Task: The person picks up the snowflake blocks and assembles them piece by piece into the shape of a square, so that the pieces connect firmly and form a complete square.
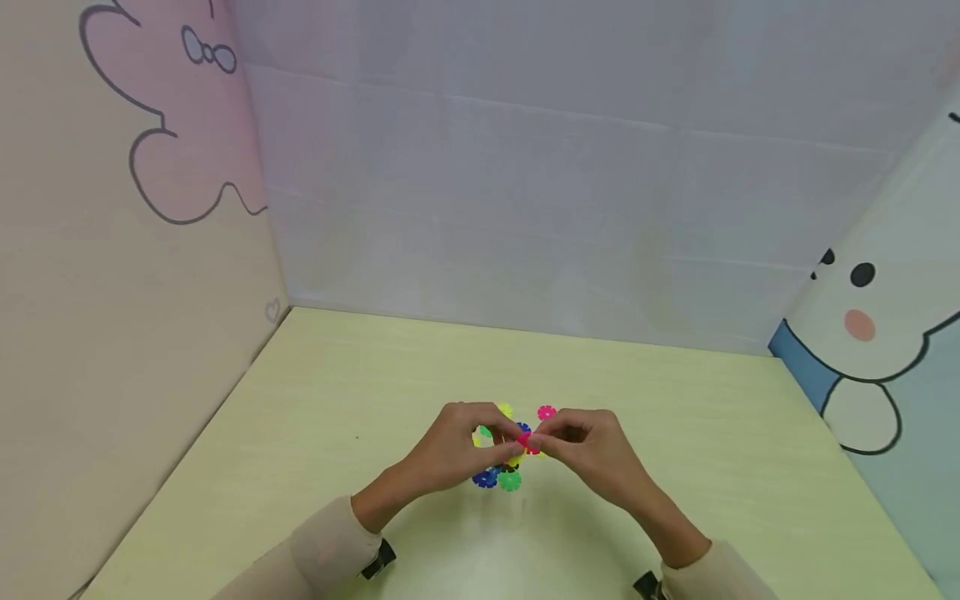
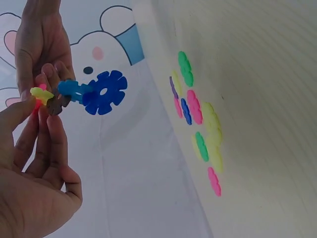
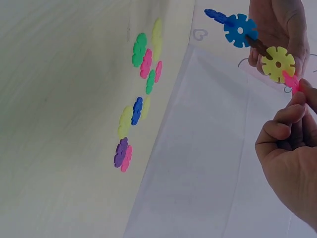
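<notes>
Both hands meet above the table over a short chain of notched plastic snowflake discs. My left hand [image 1: 465, 446] holds the chain near its yellow disc [image 3: 271, 69], thumb on one side and fingers on the other. With thumb and fingertips my right hand [image 1: 594, 454] pinches a pink disc [image 3: 291, 81], whose edge sits against the yellow one. Beyond the yellow come a brown disc [image 2: 58, 103], a light blue disc [image 3: 233, 30] and, at the free end, a dark blue disc [image 2: 115, 90]. Fingers partly cover the pink disc.
Several loose discs lie on the pale table [image 1: 675, 433] behind the hands, among them a green disc [image 2: 186, 69], a purple disc [image 3: 120, 152], a pink disc [image 1: 547, 412] and yellow ones. Cartoon-printed panels stand left and right, with a plain whitish sheet [image 1: 480, 183] at the back.
</notes>
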A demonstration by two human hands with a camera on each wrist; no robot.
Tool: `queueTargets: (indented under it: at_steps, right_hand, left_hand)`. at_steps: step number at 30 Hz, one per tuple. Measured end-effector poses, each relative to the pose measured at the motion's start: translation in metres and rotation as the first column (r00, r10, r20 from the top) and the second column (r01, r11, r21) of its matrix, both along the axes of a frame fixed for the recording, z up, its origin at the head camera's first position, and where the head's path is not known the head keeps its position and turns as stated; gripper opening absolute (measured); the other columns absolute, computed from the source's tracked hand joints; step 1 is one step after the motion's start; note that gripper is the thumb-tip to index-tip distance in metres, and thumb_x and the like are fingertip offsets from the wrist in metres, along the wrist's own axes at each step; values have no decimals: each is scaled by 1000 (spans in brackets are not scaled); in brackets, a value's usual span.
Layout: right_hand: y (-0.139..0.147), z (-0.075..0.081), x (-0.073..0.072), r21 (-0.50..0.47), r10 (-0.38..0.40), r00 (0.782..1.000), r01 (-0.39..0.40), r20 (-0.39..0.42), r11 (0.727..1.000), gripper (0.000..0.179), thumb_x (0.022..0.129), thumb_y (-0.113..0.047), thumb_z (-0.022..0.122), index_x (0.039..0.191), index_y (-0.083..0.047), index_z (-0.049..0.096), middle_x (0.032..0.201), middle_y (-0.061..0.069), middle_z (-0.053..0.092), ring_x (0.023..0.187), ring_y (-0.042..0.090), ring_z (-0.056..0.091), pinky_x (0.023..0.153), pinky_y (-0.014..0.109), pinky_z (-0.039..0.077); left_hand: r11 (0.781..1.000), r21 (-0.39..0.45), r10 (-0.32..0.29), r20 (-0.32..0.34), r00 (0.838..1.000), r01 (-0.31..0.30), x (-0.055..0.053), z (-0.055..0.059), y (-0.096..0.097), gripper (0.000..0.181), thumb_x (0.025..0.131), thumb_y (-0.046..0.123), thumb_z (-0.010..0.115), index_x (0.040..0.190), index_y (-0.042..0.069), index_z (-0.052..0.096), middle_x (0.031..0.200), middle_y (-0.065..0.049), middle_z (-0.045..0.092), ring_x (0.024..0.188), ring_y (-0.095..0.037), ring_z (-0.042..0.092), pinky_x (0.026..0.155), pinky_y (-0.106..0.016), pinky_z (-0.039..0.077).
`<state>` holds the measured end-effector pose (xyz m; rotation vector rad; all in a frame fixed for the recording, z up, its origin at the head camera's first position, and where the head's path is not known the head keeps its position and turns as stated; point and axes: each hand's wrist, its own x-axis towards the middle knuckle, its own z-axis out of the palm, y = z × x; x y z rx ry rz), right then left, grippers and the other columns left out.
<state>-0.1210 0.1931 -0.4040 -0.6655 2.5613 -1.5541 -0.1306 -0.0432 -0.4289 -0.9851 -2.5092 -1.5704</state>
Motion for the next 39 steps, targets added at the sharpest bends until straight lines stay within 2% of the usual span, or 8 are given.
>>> queueTargets:
  at_steps: [6, 11, 14, 19, 22, 26, 31, 39]
  right_hand:
    - [-3, 5, -7, 28, 3, 997, -5, 75, 1000, 13, 96, -23, 75, 97, -10, 79, 86, 9, 75, 73, 12, 65, 69, 26, 56]
    - [15, -8, -35, 126, -129, 991, 124, 37, 984, 23, 102, -25, 66, 108, -6, 78, 93, 15, 75, 81, 22, 67, 72, 29, 57]
    - [27, -28, -57, 269, -194, 981, 186, 2, 945, 23, 101, -22, 66, 111, -5, 77, 98, 12, 77, 84, 20, 69, 71, 27, 56]
    - [34, -59, -76, 514, -176, 984, 149, 4, 845, 22, 94, -22, 75, 102, -2, 79, 97, 8, 78, 82, 15, 67, 72, 31, 56]
    - [28, -66, -78, 592, -164, 986, 132, 1, 795, 26, 89, -27, 81, 96, -2, 79, 92, 7, 77, 78, 16, 62, 71, 33, 55]
    - [19, -64, -78, 630, -160, 987, 132, -12, 766, 21, 87, -22, 83, 93, -2, 78, 89, 6, 76, 80, 17, 60, 74, 35, 55]
    - [19, -60, -78, 608, -167, 985, 104, 48, 787, 14, 86, -15, 83, 88, -3, 75, 85, 5, 73, 78, 17, 59, 72, 33, 53]
    - [43, -53, -67, 341, -168, 955, 77, 246, 937, 14, 91, -15, 77, 88, -2, 74, 82, 5, 66, 74, 16, 52, 63, 28, 44]
  left_hand:
    - [1000, -6, 12, 53, 999, -12, 0, -1, -4, 4, 94, 24, 77, 96, 21, 79, 82, 11, 76, 75, 1, 68, 71, -25, 51]
    - [998, -26, 65, 80, 995, -63, 2, 2, -8, 4, 94, 23, 75, 92, 22, 78, 80, 13, 75, 76, 0, 67, 72, -27, 50]
    - [995, -30, 99, 92, 991, -97, 4, 4, -10, 4, 94, 23, 74, 91, 22, 77, 80, 14, 74, 77, -1, 66, 74, -27, 50]
    - [991, -42, 130, 89, 987, -127, 6, 3, -10, 4, 94, 24, 74, 92, 22, 78, 82, 14, 74, 79, 0, 65, 76, -28, 50]
    - [989, -38, 143, 87, 986, -140, 7, 2, -10, 3, 94, 23, 75, 93, 23, 78, 82, 15, 74, 80, 0, 65, 77, -30, 50]
    - [988, -33, 155, 101, 983, -152, 9, 3, -11, 4, 93, 22, 75, 94, 24, 78, 83, 16, 73, 80, -1, 65, 79, -34, 51]
    - [987, -32, 159, 121, 980, -157, 9, 4, -10, 3, 93, 22, 75, 94, 23, 78, 83, 15, 74, 81, -1, 65, 80, -37, 52]
    - [987, -29, 157, 115, 981, -155, 10, 2, -9, 3, 93, 22, 75, 95, 21, 78, 85, 13, 75, 81, -1, 66, 78, -31, 53]
